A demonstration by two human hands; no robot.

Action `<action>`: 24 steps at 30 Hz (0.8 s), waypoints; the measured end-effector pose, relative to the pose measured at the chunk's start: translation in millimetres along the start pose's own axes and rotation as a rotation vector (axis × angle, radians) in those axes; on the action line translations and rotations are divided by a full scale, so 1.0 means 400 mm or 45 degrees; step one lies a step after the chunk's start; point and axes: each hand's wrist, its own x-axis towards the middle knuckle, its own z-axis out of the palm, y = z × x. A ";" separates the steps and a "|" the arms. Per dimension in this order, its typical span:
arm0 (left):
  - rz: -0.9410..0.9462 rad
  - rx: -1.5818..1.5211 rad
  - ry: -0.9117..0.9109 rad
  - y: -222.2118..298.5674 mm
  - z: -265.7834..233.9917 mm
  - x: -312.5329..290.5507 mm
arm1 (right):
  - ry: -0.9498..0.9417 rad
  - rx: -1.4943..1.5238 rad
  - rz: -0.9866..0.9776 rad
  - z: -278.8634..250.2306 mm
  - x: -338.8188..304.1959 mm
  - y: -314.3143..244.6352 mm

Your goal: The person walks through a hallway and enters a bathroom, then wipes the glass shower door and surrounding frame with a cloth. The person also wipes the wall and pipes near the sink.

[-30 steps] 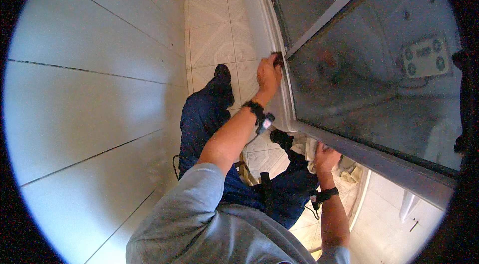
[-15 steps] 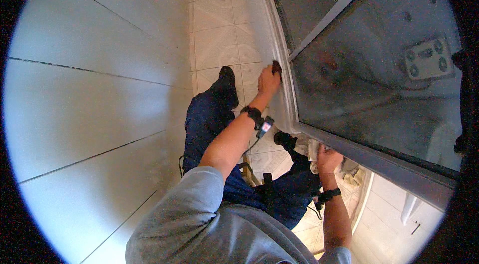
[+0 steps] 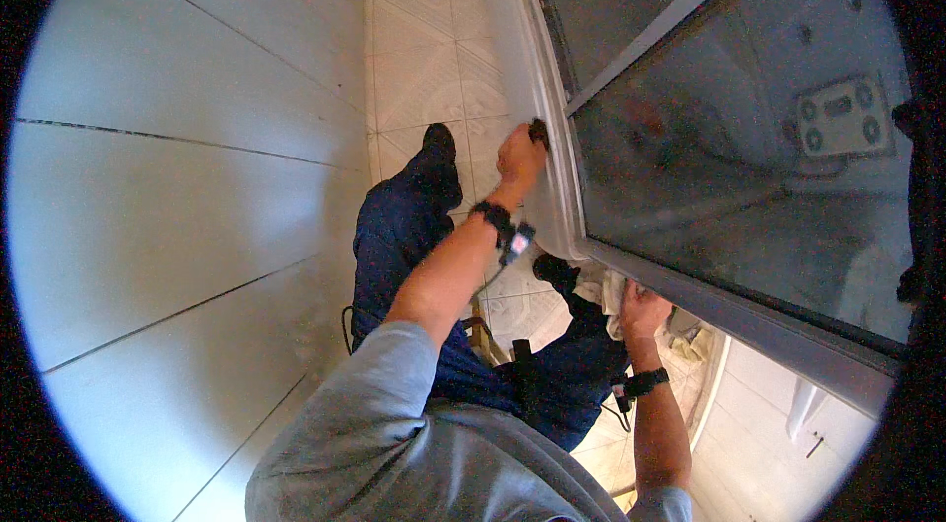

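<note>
My left hand [image 3: 520, 157] is closed around a small dark object [image 3: 538, 134], too little of which shows to name it. That object meets the white curved edge [image 3: 558, 159] of a panel beside the dark glass. Lower right, at the bottom corner of the grey metal frame [image 3: 734, 313], my right hand [image 3: 642, 311] has its fingers bent. The frame partly covers those fingertips, and what they grip cannot be made out. Crumpled pale material, like cloth [image 3: 613, 293], lies right beside this hand. Both wrists wear black bands with small devices.
A large dark glass pane [image 3: 729, 157] fills the right side, with a dim reflection in it. Pale tiled wall [image 3: 187, 216] rises close on my left. My dark-trousered legs straddle the patterned tile floor [image 3: 414, 39]. More pale crumpled bits [image 3: 698, 345] lie beyond my right hand.
My left hand has shifted slightly left with the dark object, still at the panel's edge. My right hand stays near the frame corner. The whole view has drifted a little.
</note>
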 end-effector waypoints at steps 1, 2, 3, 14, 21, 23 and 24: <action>-0.134 0.025 -0.040 0.003 -0.001 0.054 | -0.036 0.098 0.090 -0.012 -0.002 -0.011; -0.106 0.063 -0.020 0.005 -0.002 0.093 | -0.074 0.093 0.139 -0.021 -0.001 -0.023; -0.099 0.100 0.008 0.006 -0.003 0.120 | -0.099 0.104 0.165 -0.030 -0.001 -0.034; 0.113 -0.047 0.091 0.017 -0.024 -0.036 | -0.081 0.197 0.114 -0.057 -0.009 -0.052; 0.192 -0.065 -0.004 -0.051 0.004 -0.157 | 0.050 0.048 -0.016 -0.045 -0.001 -0.049; 0.170 -0.049 -0.019 -0.074 0.021 -0.250 | 0.150 0.027 -0.051 -0.027 -0.004 -0.035; 0.198 -0.072 0.008 -0.079 0.029 -0.292 | 0.168 -0.012 -0.070 -0.018 -0.007 -0.025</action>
